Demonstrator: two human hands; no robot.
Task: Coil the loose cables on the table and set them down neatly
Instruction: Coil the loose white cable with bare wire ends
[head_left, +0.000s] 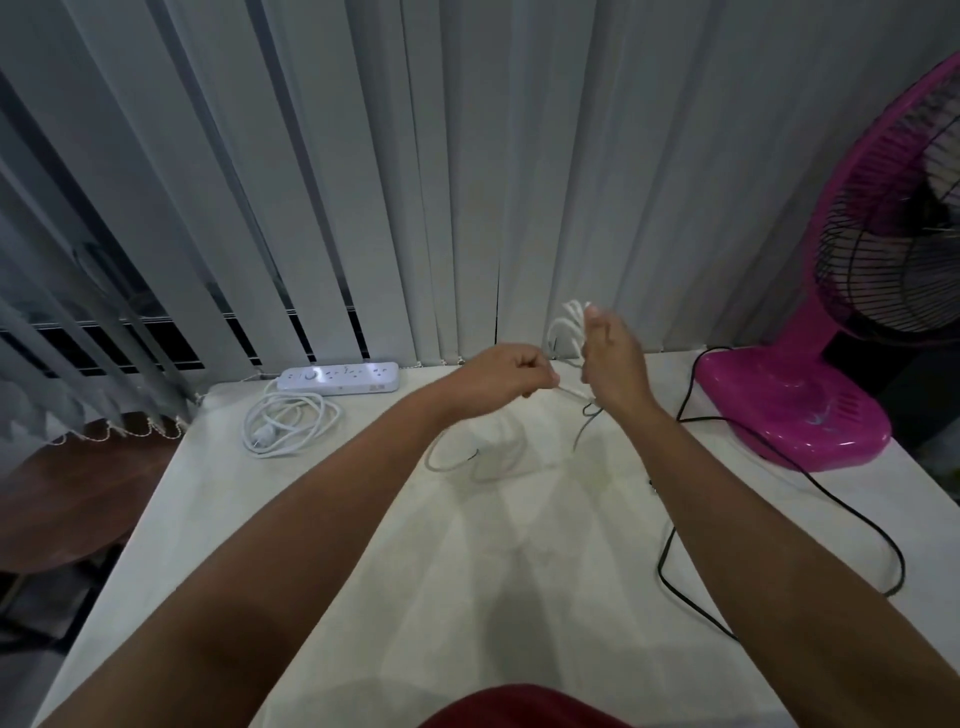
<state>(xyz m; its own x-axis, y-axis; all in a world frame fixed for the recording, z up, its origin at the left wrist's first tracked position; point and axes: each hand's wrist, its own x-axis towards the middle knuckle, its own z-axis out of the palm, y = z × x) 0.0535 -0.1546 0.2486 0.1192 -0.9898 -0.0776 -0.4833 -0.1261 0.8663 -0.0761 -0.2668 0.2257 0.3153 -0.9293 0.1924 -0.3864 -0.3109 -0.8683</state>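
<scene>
My right hand (615, 358) is raised upright above the back of the white table (467, 597). It holds several loops of a thin white cable (566, 327) against its palm; its thumb is hidden. My left hand (511, 375) is curled just to the left of it and pinches the same cable, which runs taut between the two hands. The cable's loose tail (467, 462) hangs down and lies blurred on the table below my hands. A short dark end (586, 422) dangles under my right wrist.
A white power strip (338, 378) lies at the back left beside its own coiled cord (288, 426). A pink fan (795, 415) stands at the right; its black cord (841, 512) loops over the table's right side. Vertical blinds (415, 182) hang behind. A brown round table (67, 493) sits to the left.
</scene>
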